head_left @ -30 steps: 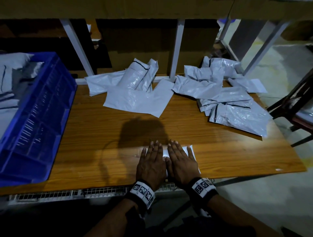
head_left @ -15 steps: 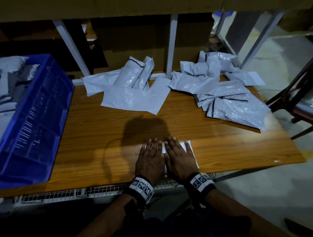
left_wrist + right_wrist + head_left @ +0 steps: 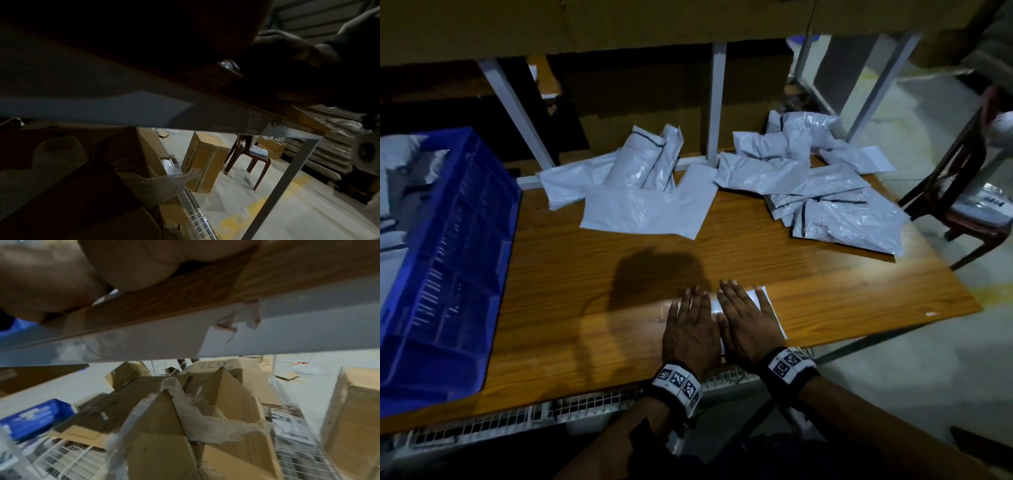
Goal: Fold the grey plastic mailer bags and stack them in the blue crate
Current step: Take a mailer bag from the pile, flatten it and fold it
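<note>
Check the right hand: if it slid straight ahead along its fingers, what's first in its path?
The right hand lies flat on a folded mailer, fingers pointing away and slightly left. Bare wooden table comes first; beyond that, probably the flat mailer at the left pile's near edge, though the exact line is hard to judge.

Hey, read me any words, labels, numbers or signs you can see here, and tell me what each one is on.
Nothing reads clearly.
Wristbands: black-and-white square code markers, no words.
Cardboard box: dark writing down its side, too blurred to read.
Printed pack on the wire shelf: bold dark letters, blurred, unreadable.
Low blue crate: white print, blurred.
</note>
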`<state>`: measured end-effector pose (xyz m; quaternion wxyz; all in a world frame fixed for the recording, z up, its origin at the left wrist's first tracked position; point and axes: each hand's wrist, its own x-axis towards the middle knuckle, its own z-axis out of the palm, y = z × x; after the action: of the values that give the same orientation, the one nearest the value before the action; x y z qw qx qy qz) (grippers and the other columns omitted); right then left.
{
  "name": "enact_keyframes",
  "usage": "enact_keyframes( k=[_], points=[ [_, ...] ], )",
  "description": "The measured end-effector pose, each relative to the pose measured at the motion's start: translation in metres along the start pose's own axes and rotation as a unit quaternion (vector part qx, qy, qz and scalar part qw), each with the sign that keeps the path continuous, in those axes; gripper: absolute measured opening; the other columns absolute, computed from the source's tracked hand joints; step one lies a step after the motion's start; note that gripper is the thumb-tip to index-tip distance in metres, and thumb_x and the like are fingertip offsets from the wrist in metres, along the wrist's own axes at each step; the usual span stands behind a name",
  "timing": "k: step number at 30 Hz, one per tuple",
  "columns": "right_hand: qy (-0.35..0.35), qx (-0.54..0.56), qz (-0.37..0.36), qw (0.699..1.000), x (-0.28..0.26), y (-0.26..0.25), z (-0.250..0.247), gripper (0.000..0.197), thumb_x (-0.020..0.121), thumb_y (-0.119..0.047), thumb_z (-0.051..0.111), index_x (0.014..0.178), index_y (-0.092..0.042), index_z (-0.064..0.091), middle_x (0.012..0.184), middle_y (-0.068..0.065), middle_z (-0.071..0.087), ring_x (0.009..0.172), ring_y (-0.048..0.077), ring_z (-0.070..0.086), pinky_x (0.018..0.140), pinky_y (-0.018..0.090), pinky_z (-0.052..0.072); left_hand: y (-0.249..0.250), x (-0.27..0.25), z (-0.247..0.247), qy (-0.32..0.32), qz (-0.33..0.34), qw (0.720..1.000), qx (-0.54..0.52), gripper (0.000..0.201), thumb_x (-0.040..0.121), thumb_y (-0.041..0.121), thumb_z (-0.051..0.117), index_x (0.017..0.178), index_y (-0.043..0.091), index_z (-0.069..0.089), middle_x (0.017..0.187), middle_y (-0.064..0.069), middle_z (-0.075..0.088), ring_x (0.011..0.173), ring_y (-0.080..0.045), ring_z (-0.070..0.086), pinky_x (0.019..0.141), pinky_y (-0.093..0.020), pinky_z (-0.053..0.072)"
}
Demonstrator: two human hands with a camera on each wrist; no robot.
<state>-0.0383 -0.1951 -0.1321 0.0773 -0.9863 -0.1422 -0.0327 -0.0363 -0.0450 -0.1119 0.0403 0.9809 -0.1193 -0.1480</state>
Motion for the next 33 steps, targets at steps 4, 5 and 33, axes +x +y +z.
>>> enact_keyframes(
  k=[4,5,33],
  points=[
    [-0.025,0.003,0.011,1.0,0.0,-0.002,-0.006,0.06,0.108,-0.043,0.02,0.152,-0.013,0.047,0.162,0.003,0.039,0.153,0.015,0.03,0.121,0.052,0.015,-0.003,-0.004,0.0,0.005,0.009,1.0,-0.007,0.081,0.091,0.043,-0.014,0.163,0.008,0.001,0.172,-0.008,-0.003,0.158,-0.024,-0.007,0.126,-0.044,-0.004],
    [-0.029,0.008,0.015,0.999,0.0,-0.002,-0.007,0.061,0.108,-0.044,0.018,0.151,-0.014,0.049,0.161,0.003,0.041,0.152,0.015,0.032,0.121,0.051,0.014,-0.005,-0.004,-0.001,0.008,0.011,1.0,-0.011,0.073,0.099,0.042,-0.005,0.163,0.008,0.003,0.172,-0.009,-0.001,0.158,-0.024,-0.005,0.126,-0.044,-0.003],
    [0.07,0.053,-0.14,0.986,-0.023,0.062,-0.063,0.016,0.074,-0.041,0.066,0.085,-0.034,0.058,0.086,-0.008,0.051,0.076,0.017,0.052,0.06,0.03,0.036,-0.014,-0.044,-0.024,0.252,0.157,0.951,-0.09,0.032,0.067,0.039,0.063,0.098,0.031,0.066,0.098,0.004,0.058,0.084,-0.023,0.061,0.068,-0.035,0.05]
  ],
)
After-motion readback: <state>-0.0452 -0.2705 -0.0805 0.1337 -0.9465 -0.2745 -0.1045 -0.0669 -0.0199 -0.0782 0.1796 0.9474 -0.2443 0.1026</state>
